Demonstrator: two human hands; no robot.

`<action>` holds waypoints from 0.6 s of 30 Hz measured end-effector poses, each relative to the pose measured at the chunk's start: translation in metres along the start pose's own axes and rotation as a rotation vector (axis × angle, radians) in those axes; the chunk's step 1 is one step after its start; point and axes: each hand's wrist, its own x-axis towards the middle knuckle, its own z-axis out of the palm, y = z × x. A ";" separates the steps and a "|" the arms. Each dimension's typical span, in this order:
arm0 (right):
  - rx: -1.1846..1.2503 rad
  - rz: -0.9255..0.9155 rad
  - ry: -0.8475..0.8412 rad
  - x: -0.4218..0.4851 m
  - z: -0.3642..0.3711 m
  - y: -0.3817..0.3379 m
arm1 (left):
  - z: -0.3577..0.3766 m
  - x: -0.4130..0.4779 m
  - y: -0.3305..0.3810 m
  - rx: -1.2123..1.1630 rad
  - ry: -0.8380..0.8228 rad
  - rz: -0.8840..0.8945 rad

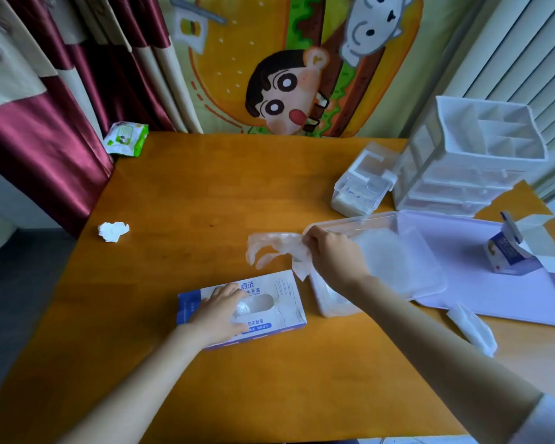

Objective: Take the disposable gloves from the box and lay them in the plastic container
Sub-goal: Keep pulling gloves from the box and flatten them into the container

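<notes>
Only readable stuff is on the flat white-and-blue cardboard glove box (285,302): 点范 along the top edge, 手套 right under it, and 结实耐用 lower down near the bottom edge. Print on the small blue-and-white carton (507,251) and the green-and-white wipes pack (125,137) is too blurry to read.

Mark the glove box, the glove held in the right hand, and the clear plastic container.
glove box (284,298): head view, on the printed top face, right of the opening.
glove (277,246): head view, on its see-through palm.
plastic container (359,220): head view, on the far rim.
</notes>
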 end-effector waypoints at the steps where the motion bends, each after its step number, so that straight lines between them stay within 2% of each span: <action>1: -0.002 0.005 -0.008 -0.001 -0.005 0.002 | -0.004 0.001 0.001 -0.058 -0.003 -0.007; 4: 0.007 0.015 -0.045 -0.007 -0.011 0.008 | -0.020 0.003 0.016 -0.287 0.085 -0.025; 8: 0.060 -0.016 -0.106 -0.014 -0.015 0.014 | -0.051 0.003 0.051 -0.573 0.335 0.049; 10: 0.080 -0.060 -0.174 -0.017 -0.019 0.014 | -0.067 0.004 0.064 -0.687 0.371 0.093; 12: 0.106 -0.106 -0.247 -0.019 -0.024 0.014 | -0.078 0.006 0.071 -0.712 0.310 0.151; 15: 0.199 -0.099 -0.326 -0.017 -0.027 0.020 | -0.082 0.010 0.079 -0.613 0.280 0.235; 18: 0.268 0.002 -0.277 -0.016 -0.023 0.031 | -0.077 0.013 0.084 -0.640 0.320 0.188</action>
